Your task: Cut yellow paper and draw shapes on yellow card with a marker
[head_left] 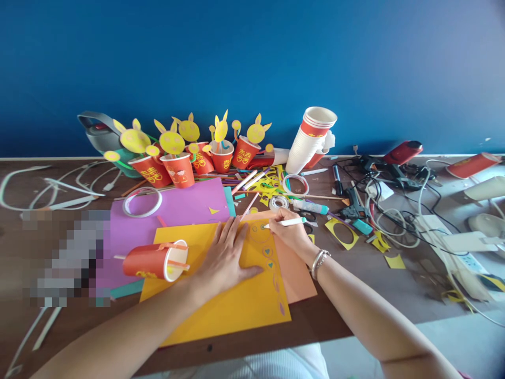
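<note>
My left hand (226, 258) lies flat, fingers spread, on a yellow-orange sheet of paper (221, 316). Near the sheet's upper right corner, my right hand (290, 231) is closed around a white marker (290, 222) with a green end. The marker's tip points at small drawn circles on the sheet. Below it, down the right side, run more drawn circles with green hearts (268, 252) and curved outlines. A red paper cup (145, 261) with orange strips rests on its side, left of my left hand. An orange-pink sheet (298, 287) shows under the yellow-orange one.
Several red cups (178, 171) with yellow rabbit-like heads stand by the blue wall. A stack of white cups (305, 147) leans behind. A purple sheet (197, 202), tape rolls (142, 202), yellow scraps and a glue gun (355, 205) surround the work. Cables and a power strip (453, 242) lie right.
</note>
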A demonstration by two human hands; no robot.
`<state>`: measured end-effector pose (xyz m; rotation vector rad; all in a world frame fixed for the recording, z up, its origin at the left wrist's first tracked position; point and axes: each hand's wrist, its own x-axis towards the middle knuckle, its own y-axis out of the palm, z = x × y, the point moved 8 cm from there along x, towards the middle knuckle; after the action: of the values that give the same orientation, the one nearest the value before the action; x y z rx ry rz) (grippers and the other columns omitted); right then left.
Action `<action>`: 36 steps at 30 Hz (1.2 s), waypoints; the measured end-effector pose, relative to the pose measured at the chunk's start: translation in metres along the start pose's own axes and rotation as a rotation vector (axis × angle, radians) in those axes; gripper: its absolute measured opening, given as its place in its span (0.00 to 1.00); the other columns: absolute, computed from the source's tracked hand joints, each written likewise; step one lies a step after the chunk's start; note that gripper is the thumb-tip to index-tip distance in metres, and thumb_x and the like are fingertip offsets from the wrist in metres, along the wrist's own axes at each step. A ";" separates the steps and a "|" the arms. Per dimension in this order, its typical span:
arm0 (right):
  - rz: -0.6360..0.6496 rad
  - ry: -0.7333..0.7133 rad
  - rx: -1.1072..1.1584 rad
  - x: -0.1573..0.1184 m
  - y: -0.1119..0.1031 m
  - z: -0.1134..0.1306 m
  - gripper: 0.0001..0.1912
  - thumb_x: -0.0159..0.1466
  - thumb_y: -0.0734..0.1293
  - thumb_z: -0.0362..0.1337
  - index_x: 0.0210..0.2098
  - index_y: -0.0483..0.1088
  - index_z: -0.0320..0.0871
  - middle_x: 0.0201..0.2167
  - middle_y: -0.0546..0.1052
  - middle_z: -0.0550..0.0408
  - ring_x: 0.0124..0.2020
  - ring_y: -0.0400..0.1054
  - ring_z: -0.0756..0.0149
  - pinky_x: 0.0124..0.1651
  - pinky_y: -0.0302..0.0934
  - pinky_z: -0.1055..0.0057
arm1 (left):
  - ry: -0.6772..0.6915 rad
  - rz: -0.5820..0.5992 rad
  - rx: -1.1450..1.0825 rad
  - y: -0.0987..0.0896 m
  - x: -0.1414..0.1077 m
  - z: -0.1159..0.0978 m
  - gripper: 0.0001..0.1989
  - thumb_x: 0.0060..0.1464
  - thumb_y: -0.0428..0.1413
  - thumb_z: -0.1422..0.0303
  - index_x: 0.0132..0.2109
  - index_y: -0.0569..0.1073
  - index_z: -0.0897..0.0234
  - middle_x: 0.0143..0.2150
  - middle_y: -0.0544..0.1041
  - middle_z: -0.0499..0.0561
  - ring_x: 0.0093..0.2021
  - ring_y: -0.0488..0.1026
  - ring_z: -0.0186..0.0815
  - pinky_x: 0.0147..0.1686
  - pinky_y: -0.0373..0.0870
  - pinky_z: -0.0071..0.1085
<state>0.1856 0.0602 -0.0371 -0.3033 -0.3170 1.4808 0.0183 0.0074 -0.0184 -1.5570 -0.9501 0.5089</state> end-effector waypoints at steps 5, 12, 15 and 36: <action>-0.005 0.006 0.008 0.000 0.000 -0.001 0.11 0.53 0.63 0.38 0.21 0.55 0.44 0.17 0.65 0.61 0.20 0.58 0.71 0.23 0.49 0.75 | 0.001 0.001 0.015 0.001 0.000 0.000 0.49 0.46 0.51 0.40 0.62 0.56 0.76 0.65 0.53 0.71 0.66 0.47 0.58 0.62 0.50 0.55; 0.005 0.000 0.009 0.000 0.000 0.000 0.11 0.53 0.63 0.38 0.21 0.56 0.43 0.18 0.66 0.60 0.21 0.59 0.71 0.23 0.50 0.76 | -0.006 0.000 -0.018 -0.001 0.000 0.000 0.48 0.46 0.53 0.41 0.62 0.56 0.75 0.65 0.54 0.71 0.66 0.47 0.58 0.62 0.50 0.56; 0.009 0.004 0.013 0.000 0.001 -0.002 0.11 0.53 0.64 0.38 0.21 0.55 0.44 0.17 0.66 0.61 0.21 0.60 0.71 0.22 0.50 0.76 | -0.006 -0.011 -0.027 -0.002 0.000 0.000 0.47 0.46 0.53 0.41 0.63 0.56 0.74 0.65 0.54 0.70 0.66 0.47 0.59 0.61 0.51 0.57; -0.032 -0.054 -0.015 -0.004 0.016 0.021 0.13 0.53 0.63 0.43 0.20 0.56 0.44 0.18 0.64 0.59 0.21 0.58 0.70 0.23 0.52 0.74 | -0.019 0.031 -0.022 0.000 0.002 0.000 0.48 0.43 0.56 0.42 0.63 0.56 0.70 0.66 0.52 0.69 0.67 0.46 0.57 0.62 0.47 0.55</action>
<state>0.1623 0.0575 -0.0236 -0.2690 -0.3748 1.4574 0.0193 0.0089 -0.0185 -1.5917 -0.9500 0.5374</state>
